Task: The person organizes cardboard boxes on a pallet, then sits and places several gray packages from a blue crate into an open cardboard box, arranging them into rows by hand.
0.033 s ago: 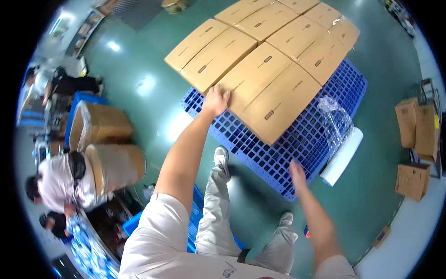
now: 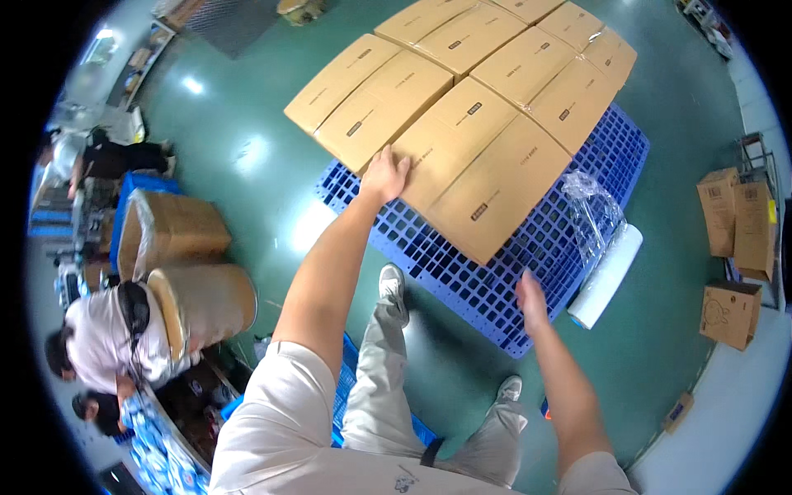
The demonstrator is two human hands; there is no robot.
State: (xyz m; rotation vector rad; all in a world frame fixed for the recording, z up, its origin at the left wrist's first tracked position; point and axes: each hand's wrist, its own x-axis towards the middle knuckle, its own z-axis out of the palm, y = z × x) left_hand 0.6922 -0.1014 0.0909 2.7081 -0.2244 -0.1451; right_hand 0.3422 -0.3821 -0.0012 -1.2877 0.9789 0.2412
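Several brown cardboard boxes stand close together on a blue plastic pallet (image 2: 487,318). My left hand (image 2: 384,176) rests with its fingers stretched over the near left edge of the closest cardboard box (image 2: 483,169), thumb apart. Beside it, across a narrow gap, is another cardboard box (image 2: 384,99). My right hand (image 2: 532,301) hangs over the pallet's near right part, apart from the boxes, with fingers loosely extended and nothing visible in them. A roll of white stretch film (image 2: 606,276) lies along the pallet's right edge, its loose clear end (image 2: 590,206) crumpled over the grid.
At the left stand a round brown drum (image 2: 206,309) and a large lined carton (image 2: 186,231), with people working near them. Cardboard cartons (image 2: 732,313) are by the right wall. A blue crate (image 2: 346,388) sits behind my left leg on the green floor (image 2: 247,107).
My right hand has shifted slightly over the pallet. My left hand stays against the box, and the view has moved a little.
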